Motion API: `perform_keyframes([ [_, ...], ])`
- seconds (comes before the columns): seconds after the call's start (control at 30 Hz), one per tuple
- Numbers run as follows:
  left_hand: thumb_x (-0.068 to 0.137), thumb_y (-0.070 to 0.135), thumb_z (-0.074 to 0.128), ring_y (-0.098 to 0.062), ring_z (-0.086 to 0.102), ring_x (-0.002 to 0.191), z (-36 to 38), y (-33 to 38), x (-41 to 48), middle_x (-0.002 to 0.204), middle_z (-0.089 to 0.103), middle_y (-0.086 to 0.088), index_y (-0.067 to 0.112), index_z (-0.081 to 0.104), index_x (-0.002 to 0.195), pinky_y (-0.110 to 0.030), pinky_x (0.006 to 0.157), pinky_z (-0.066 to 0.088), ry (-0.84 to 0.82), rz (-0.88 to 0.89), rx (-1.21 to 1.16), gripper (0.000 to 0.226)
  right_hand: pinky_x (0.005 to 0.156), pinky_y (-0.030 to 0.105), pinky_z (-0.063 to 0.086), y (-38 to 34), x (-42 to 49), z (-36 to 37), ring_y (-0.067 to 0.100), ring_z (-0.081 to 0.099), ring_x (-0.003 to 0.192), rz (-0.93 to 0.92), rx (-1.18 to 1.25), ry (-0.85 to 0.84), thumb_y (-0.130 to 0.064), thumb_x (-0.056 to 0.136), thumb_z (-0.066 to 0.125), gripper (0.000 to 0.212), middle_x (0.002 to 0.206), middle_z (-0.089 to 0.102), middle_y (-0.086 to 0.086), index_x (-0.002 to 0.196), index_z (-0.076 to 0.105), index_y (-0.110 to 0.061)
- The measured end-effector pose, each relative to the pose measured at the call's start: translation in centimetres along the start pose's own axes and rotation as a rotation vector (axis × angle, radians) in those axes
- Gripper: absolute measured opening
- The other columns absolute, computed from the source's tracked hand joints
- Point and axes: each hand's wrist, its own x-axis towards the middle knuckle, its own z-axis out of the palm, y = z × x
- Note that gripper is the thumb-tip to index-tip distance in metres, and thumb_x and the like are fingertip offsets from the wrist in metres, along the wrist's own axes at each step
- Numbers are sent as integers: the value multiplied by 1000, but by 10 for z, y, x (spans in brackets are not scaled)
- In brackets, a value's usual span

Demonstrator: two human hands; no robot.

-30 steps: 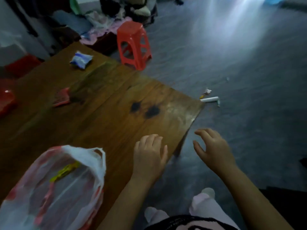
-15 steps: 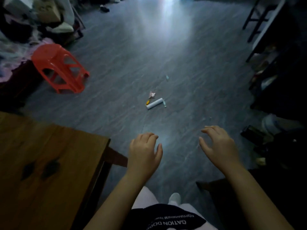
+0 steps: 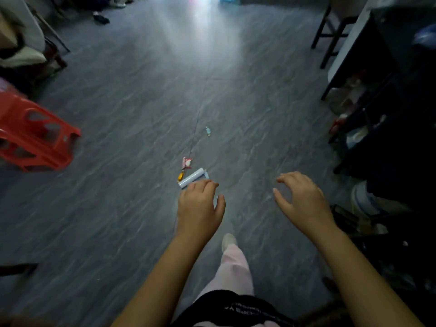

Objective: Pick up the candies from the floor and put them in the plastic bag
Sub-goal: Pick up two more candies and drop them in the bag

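Since half a second ago we have stepped clear of the wooden table, which has dropped out of view, and the candies now lie close ahead of us on the grey streaked floor (image 3: 141,138). Our left hand (image 3: 199,206) hangs over the near end of the pale blue cylindrical roll (image 3: 192,177), fingers loosely curled and holding nothing. Our right hand (image 3: 303,200) hovers off to the side, fingers spread and bent, also empty.

Just beside the roll lie a small yellow wrapped candy (image 3: 180,177) and a pink-and-white square packet (image 3: 187,162); a little blue twist-wrapped candy (image 3: 208,131) sits apart, farther along the floor. A red plastic stool (image 3: 35,135) stands well to the left.

We judge the picking barely begun: every piece we can see is on the floor, and the plastic bag is out of view.
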Motion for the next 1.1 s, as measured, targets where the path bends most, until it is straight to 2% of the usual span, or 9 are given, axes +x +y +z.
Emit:
perform_keyframes([
  [0.2, 74, 8, 68, -37, 62, 84, 10, -8, 143, 93, 68, -19, -1, 64, 93, -50, 76, 51, 79, -12, 4, 21, 81, 46, 49, 9, 135, -11, 36, 60, 93, -48, 28, 35, -13, 77, 66, 22, 98, 65, 18, 97, 62, -3],
  [0.4, 74, 15, 61, -34, 63, 81, 44, -9, 230, 90, 69, -17, 1, 65, 91, -48, 75, 51, 46, -85, 12, 23, 81, 44, 49, 45, 233, 4, 36, 60, 93, 0, 71, -31, -10, 76, 67, 23, 99, 66, 18, 98, 63, -3],
  [0.47, 73, 10, 67, -35, 63, 81, 56, -17, 261, 89, 68, -17, 1, 64, 91, -51, 76, 51, 31, -160, 14, 21, 82, 45, 49, 56, 281, 10, 36, 60, 94, -29, 102, -40, -10, 76, 67, 25, 99, 65, 18, 99, 62, -3],
  [0.63, 70, 5, 73, -37, 63, 77, 71, -36, 352, 86, 68, -20, -1, 64, 89, -44, 65, 50, 128, -371, 82, 22, 83, 46, 48, 71, 423, 15, 37, 59, 96, -207, 104, -109, -10, 78, 65, 26, 101, 65, 20, 102, 61, -1],
  [0.73, 74, 13, 63, -36, 62, 79, 72, -37, 395, 88, 68, -18, 1, 63, 91, -43, 68, 49, 210, -484, 84, 20, 81, 46, 49, 70, 493, 15, 38, 60, 94, -327, 85, -163, -10, 77, 66, 26, 99, 65, 20, 101, 61, -1],
  [0.83, 76, 18, 54, -34, 62, 80, 77, -44, 423, 89, 67, -16, 2, 63, 90, -40, 72, 48, 277, -617, 57, 24, 83, 43, 47, 63, 552, 31, 35, 57, 100, -391, 61, -257, -14, 79, 64, 29, 105, 63, 18, 106, 59, -4],
  [0.93, 78, 27, 42, -35, 61, 77, 82, -60, 435, 87, 67, -17, 3, 63, 88, -41, 70, 48, 319, -747, 45, 34, 82, 43, 47, 47, 595, 57, 36, 58, 98, -474, 96, -358, -11, 78, 65, 28, 102, 63, 19, 104, 60, -2],
  [1.1, 77, 31, 40, -39, 61, 83, 98, -117, 466, 91, 67, -21, -1, 64, 89, -46, 74, 49, 402, -999, 74, 41, 75, 41, 49, 9, 667, 120, 36, 60, 89, -657, 55, -480, -9, 76, 67, 25, 94, 64, 19, 99, 62, -1],
])
